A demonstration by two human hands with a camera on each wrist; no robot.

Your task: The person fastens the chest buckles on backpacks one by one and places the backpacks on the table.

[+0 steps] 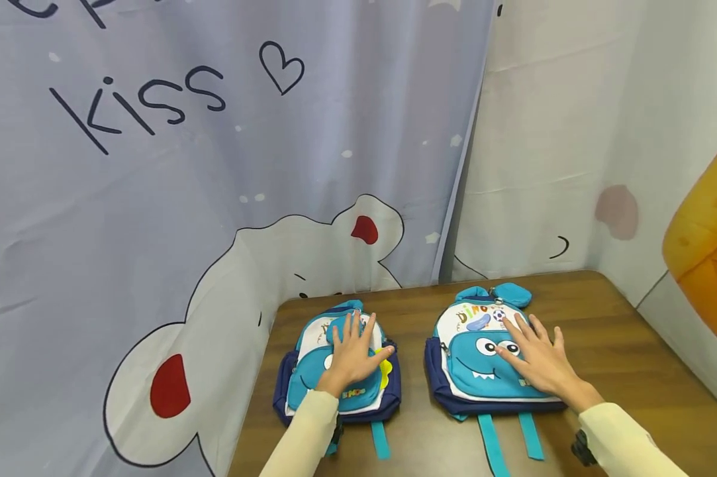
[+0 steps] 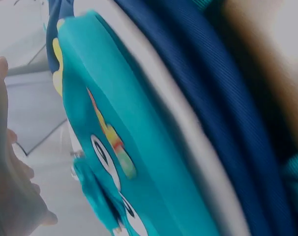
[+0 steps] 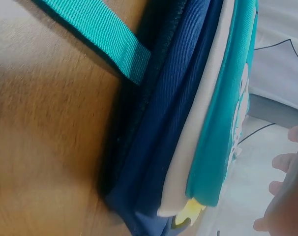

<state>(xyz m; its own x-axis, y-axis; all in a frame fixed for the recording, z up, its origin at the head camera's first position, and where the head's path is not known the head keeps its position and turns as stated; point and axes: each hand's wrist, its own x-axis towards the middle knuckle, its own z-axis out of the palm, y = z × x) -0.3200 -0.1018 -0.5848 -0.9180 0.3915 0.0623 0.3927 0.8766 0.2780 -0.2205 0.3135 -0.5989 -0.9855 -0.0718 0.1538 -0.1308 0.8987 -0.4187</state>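
Note:
Two small teal, white and navy dinosaur backpacks lie front up on a wooden table (image 1: 408, 377). Over the left backpack (image 1: 304, 387) is my left hand (image 1: 353, 354), its fingers spread and straight. Above the right side of the other backpack (image 1: 477, 371) my right hand (image 1: 539, 358) is likewise spread. Both wrist views show a gap between each hand and the bag: the left hand (image 2: 14, 172) is apart from the teal front pocket (image 2: 129, 123), and the right hand (image 3: 286, 191) is apart from its bag (image 3: 188, 128). Neither hand holds anything.
Teal straps (image 1: 492, 444) trail from the bags toward the table's near edge. A teal pouch (image 1: 513, 294) sits at the top of the right backpack. Printed curtains (image 1: 334, 132) hang behind the table and along its sides. Bare wood (image 1: 632, 358) shows right of the right backpack.

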